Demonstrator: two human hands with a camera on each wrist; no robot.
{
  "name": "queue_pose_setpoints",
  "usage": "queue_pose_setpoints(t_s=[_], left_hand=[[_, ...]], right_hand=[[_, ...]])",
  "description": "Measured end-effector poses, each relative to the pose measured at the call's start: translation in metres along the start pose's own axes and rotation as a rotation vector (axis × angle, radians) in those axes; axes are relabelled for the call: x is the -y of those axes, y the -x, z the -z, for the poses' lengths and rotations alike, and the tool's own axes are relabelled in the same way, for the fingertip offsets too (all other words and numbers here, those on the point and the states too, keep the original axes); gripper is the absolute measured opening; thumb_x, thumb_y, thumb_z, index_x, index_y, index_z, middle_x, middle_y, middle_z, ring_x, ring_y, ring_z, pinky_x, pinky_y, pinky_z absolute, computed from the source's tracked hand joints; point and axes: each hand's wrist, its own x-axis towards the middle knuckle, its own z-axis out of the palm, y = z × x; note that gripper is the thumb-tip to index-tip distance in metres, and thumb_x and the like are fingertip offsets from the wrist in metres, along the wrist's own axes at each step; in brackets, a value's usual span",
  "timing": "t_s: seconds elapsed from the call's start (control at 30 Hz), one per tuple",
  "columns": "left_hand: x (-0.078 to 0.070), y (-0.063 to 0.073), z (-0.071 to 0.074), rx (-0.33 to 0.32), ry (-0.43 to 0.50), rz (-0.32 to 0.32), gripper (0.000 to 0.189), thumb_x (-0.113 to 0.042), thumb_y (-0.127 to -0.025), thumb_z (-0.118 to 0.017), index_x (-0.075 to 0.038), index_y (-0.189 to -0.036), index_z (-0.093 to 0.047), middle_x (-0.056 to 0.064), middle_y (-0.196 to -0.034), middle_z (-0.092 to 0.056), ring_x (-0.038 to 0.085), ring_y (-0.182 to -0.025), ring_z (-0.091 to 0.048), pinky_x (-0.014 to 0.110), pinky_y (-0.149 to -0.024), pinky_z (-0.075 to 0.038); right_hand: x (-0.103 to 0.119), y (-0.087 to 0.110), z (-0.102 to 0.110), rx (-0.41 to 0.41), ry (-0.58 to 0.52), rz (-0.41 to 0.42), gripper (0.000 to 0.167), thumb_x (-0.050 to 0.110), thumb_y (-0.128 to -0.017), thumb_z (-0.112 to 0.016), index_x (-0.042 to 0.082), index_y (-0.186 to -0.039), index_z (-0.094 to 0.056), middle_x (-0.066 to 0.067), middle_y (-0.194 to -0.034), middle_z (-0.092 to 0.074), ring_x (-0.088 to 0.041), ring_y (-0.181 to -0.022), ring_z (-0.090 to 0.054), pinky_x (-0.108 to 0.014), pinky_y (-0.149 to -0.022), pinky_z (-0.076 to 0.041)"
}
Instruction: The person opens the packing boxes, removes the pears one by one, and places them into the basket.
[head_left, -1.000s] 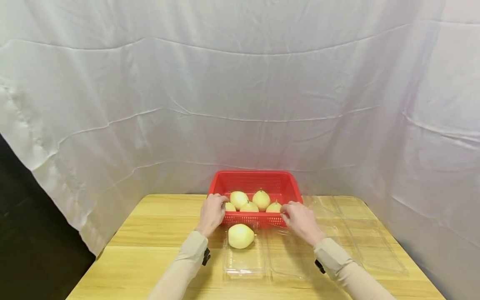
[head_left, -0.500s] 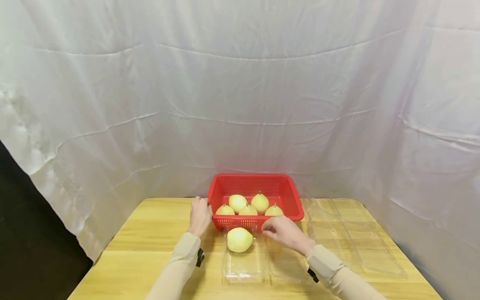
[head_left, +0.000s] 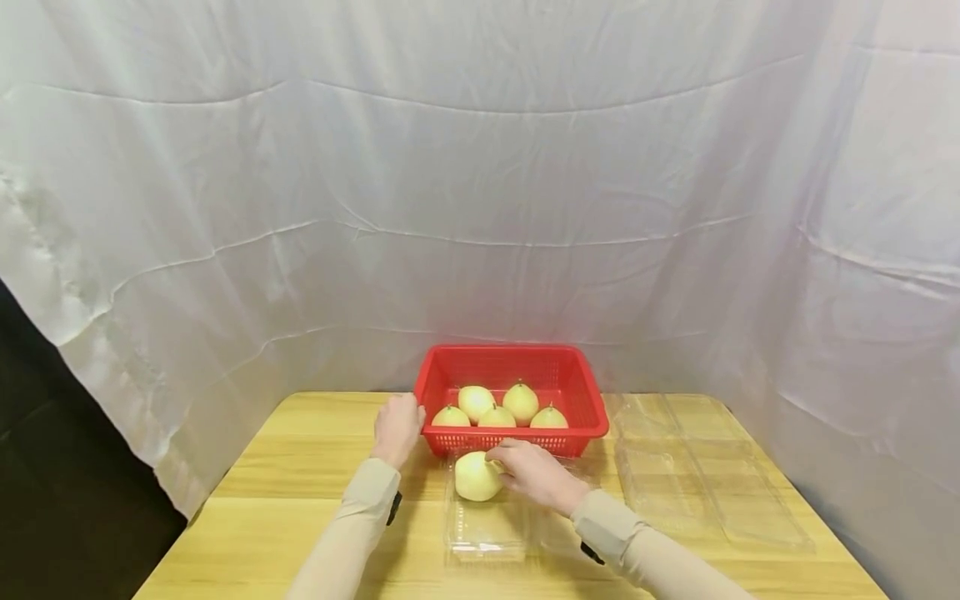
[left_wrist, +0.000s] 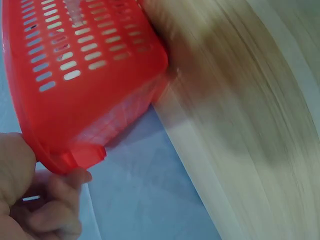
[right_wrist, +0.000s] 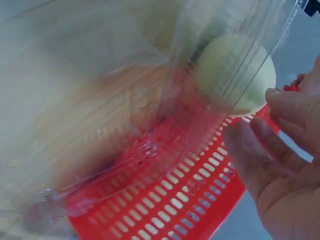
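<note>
A red plastic basket (head_left: 510, 443) stands at the back of the table with several pale yellow pears (head_left: 521, 402) in it. My left hand (head_left: 398, 427) grips its left rim, and the left wrist view shows the thumb over the rim (left_wrist: 25, 120) and the fingers under it. One pear (head_left: 477, 477) lies in a clear plastic box (head_left: 487, 533) in front of the basket. My right hand (head_left: 536, 473) is at that pear's right side, thumb and fingers parted. In the right wrist view its fingertips are right by the pear (right_wrist: 235, 75), partly behind the clear box wall.
More clear plastic boxes (head_left: 705, 475) lie spread on the right side of the wooden table (head_left: 300, 467). A pale curtain (head_left: 480, 183) hangs behind and around the table, with a dark area (head_left: 67, 467) at the left.
My left hand has moved from inside the basket's front left corner to its left rim. The right hand has gone from the basket's front right corner left to the pear in the box.
</note>
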Motion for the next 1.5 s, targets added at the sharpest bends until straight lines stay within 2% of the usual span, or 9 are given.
queue_pose_setpoints(t_s=[0.1,0.23,0.33,0.6,0.8,1.0,1.2,1.37,1.5], left_hand=[[-0.001,-0.002,0.001,-0.004,-0.027,0.002,0.026,-0.015,-0.085,-0.069,-0.006,-0.062,-0.061,0.011,-0.061,-0.062,0.032,-0.056,-0.061,0.043,-0.047,-0.048],[-0.001,-0.004,0.002,-0.008,-0.04,-0.015,0.028,-0.016,-0.085,-0.07,-0.008,-0.061,-0.059,0.01,-0.059,-0.06,0.033,-0.055,-0.061,0.043,-0.046,-0.048],[-0.001,-0.004,0.002,0.013,-0.043,-0.007,0.028,-0.017,-0.085,-0.07,-0.008,-0.061,-0.058,0.011,-0.06,-0.061,0.034,-0.055,-0.061,0.043,-0.044,-0.048],[0.0,-0.003,0.0,0.031,-0.026,0.004,0.026,-0.017,-0.085,-0.069,-0.007,-0.063,-0.06,0.011,-0.061,-0.061,0.033,-0.056,-0.061,0.043,-0.046,-0.049],[0.002,-0.002,0.001,0.036,-0.029,0.012,0.027,-0.016,-0.086,-0.068,-0.008,-0.063,-0.058,0.009,-0.058,-0.057,0.031,-0.054,-0.059,0.042,-0.045,-0.048],[0.006,0.0,0.0,0.029,-0.034,0.02,0.028,-0.018,-0.086,-0.068,-0.009,-0.062,-0.057,0.008,-0.057,-0.055,0.03,-0.053,-0.057,0.042,-0.044,-0.047],[0.007,-0.002,0.0,0.058,0.009,0.041,0.027,-0.016,-0.083,-0.064,-0.011,-0.059,-0.054,0.007,-0.057,-0.054,0.029,-0.052,-0.056,0.04,-0.044,-0.045],[0.005,-0.003,0.001,0.083,0.018,0.056,0.025,-0.016,-0.082,-0.063,-0.012,-0.059,-0.055,0.005,-0.057,-0.054,0.027,-0.053,-0.055,0.038,-0.044,-0.045],[0.005,-0.002,0.002,0.09,0.017,0.059,0.026,-0.016,-0.083,-0.064,-0.011,-0.059,-0.055,0.005,-0.057,-0.054,0.027,-0.053,-0.055,0.038,-0.045,-0.045]], right_hand=[[0.004,-0.005,-0.001,0.036,0.018,-0.029,0.036,0.009,-0.083,-0.075,0.01,-0.118,-0.066,-0.003,-0.114,-0.066,-0.019,-0.104,-0.064,-0.034,-0.088,-0.054],[0.007,-0.011,-0.002,0.147,0.005,-0.047,0.054,0.014,-0.083,-0.077,0.012,-0.133,-0.058,-0.008,-0.132,-0.058,-0.023,-0.119,-0.058,-0.04,-0.098,-0.05],[0.008,-0.014,-0.004,0.212,0.005,-0.052,0.061,0.015,-0.083,-0.077,0.012,-0.139,-0.052,-0.011,-0.139,-0.054,-0.026,-0.125,-0.055,-0.043,-0.1,-0.049],[0.008,-0.018,-0.012,0.206,0.01,-0.092,0.057,0.021,-0.08,-0.08,0.017,-0.13,-0.053,-0.003,-0.123,-0.059,-0.02,-0.108,-0.062,-0.037,-0.089,-0.054],[0.008,-0.019,-0.011,0.246,-0.035,-0.138,0.054,0.023,-0.079,-0.082,0.023,-0.121,-0.048,-0.001,-0.114,-0.059,-0.021,-0.094,-0.066,-0.034,-0.078,-0.056],[0.009,-0.019,-0.015,0.266,-0.07,-0.138,0.062,0.019,-0.075,-0.084,0.024,-0.124,-0.046,-0.001,-0.113,-0.058,-0.019,-0.095,-0.065,-0.032,-0.082,-0.056],[0.014,-0.024,-0.016,0.29,-0.084,-0.151,0.068,0.022,-0.072,-0.085,0.027,-0.127,-0.045,-0.001,-0.115,-0.058,-0.019,-0.095,-0.064,-0.033,-0.083,-0.055],[0.017,-0.027,-0.018,0.302,-0.07,-0.152,0.071,0.021,-0.072,-0.085,0.028,-0.131,-0.046,-0.003,-0.118,-0.053,-0.019,-0.091,-0.064,-0.031,-0.078,-0.055],[0.018,-0.027,-0.02,0.305,-0.051,-0.153,0.073,0.021,-0.068,-0.088,0.032,-0.128,-0.047,0.002,-0.109,-0.05,-0.012,-0.085,-0.06,-0.026,-0.075,-0.053]])
